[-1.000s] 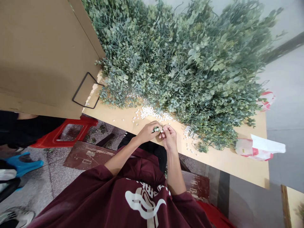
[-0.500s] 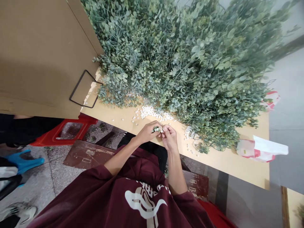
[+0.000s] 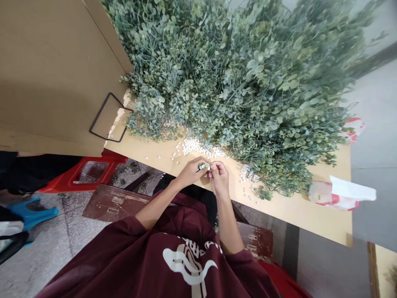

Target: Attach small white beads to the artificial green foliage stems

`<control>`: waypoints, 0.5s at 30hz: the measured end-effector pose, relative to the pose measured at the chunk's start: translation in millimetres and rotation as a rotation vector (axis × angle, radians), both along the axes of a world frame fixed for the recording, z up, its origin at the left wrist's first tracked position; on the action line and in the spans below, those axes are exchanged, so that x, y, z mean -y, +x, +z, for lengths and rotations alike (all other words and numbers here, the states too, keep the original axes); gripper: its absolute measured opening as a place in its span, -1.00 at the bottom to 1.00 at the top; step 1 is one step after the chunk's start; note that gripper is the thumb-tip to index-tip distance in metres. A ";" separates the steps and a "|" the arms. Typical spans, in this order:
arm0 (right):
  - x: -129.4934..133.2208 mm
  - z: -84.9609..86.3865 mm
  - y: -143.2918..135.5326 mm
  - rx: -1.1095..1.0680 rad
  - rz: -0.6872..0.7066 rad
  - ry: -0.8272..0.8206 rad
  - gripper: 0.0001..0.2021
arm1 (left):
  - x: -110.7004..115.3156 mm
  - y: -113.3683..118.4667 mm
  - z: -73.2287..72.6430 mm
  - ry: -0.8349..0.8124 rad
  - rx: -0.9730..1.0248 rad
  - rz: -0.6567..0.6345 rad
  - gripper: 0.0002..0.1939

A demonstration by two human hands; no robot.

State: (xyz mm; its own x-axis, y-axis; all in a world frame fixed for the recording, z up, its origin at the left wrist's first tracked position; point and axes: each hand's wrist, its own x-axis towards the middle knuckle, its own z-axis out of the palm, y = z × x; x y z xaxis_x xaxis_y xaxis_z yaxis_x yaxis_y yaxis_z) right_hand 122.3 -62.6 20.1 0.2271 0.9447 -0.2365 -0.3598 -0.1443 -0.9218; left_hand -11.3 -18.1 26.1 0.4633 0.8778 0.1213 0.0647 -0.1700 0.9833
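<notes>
Left hand (image 3: 190,173)'s got the sprig (image 3: 202,166) pinched over the worktop (image 3: 328,217)'s near edge, just left of the right hand (image 3: 220,180). Long axis unclear, and can't tell what the right's gripping.

Tan table (image 3: 328,217), leafy greenery (image 3: 235,82), white pieces (image 3: 192,146)
</notes>
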 end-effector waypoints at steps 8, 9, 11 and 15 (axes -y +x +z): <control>4.8 -5.6 -1.6 0.103 -0.081 0.056 -0.79 | 1.2 0.0 -0.3 -0.004 -0.016 0.007 -0.81; 5.5 -6.6 -1.1 0.130 -0.081 0.058 -0.80 | 1.6 -0.3 -0.5 -0.001 -0.021 0.011 -0.80; 7.2 -7.7 0.9 0.189 -0.072 0.066 -0.81 | 2.3 -0.7 -1.0 0.006 -0.026 0.011 -0.79; 12.4 -2.6 8.2 0.320 -0.030 0.087 -0.85 | 2.7 -0.9 -3.2 0.041 -0.029 -0.021 -0.81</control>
